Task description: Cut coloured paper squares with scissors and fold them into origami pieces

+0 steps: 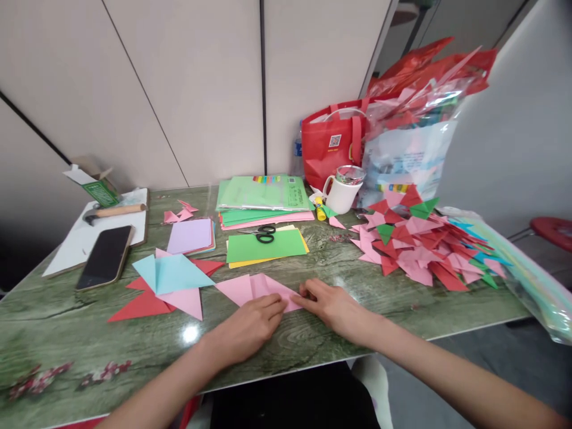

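Note:
A pink folded paper (250,288) lies flat on the green wood-pattern table (67,333) near its front edge. My left hand (250,328) rests on the paper's lower right part, fingers curled and pressing down. My right hand (333,304) presses the paper's right tip with its fingertips held together. Left of the paper lie folded triangles in light blue (172,273), red (143,305) and pink (187,301).
A pile of folded pink, red and green triangles (420,244) covers the right side. Behind are green and yellow sheets with black scissors (264,233), a paper stack (263,199), white mug (342,192), glue stick (320,211), red bag (333,143), phone (106,256) and hammer (114,211).

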`<state>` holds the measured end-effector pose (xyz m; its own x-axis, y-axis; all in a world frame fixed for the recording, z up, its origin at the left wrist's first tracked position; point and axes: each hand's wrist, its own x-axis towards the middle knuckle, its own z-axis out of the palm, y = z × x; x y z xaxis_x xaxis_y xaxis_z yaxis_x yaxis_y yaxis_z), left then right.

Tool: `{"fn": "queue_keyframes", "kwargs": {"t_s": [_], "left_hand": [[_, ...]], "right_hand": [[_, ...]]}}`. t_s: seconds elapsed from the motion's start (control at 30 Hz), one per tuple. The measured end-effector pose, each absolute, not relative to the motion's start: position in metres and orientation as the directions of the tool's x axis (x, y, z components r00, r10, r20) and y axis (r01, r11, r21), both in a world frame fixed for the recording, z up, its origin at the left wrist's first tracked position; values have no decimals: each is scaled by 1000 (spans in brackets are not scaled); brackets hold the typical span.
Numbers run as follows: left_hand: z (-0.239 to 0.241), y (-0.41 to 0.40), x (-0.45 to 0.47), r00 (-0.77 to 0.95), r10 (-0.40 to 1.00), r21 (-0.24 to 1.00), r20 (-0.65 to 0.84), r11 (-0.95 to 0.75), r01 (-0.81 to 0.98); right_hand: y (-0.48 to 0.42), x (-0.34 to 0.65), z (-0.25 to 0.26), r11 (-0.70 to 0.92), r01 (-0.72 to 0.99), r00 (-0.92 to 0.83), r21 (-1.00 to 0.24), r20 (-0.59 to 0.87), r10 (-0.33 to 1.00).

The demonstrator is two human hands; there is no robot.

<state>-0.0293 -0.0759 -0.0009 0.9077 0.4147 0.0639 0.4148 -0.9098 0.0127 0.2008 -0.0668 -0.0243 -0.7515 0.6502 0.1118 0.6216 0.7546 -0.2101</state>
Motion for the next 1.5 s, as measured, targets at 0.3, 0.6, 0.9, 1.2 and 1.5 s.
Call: {"fn": "queue_keyframes", "kwargs": {"t_s": [0.3,0.6,0.9,1.2,1.5], "left_hand": [[-13,-71,-37,891,431,163,145,-898,408],[-10,-67,-39,877,463,316,130,-858,406],[-7,-65,-39,871,457,353,182,-857,376],[-4,-63,-41,866,469,363,174,-848,386],[-8,-63,-41,862,481,346,158,-845,408]], "right_hand": [[-71,190,-23,750,662,-748,-3,53,661],[-50,175,-7,739,671,-731,65,-110,673],[-32,153,2,735,673,-721,83,-152,677],[-19,166,-1,791,599,-798,-126,-17,602],[-35,192,-6,850,519,-852,-91,25,523]]}}
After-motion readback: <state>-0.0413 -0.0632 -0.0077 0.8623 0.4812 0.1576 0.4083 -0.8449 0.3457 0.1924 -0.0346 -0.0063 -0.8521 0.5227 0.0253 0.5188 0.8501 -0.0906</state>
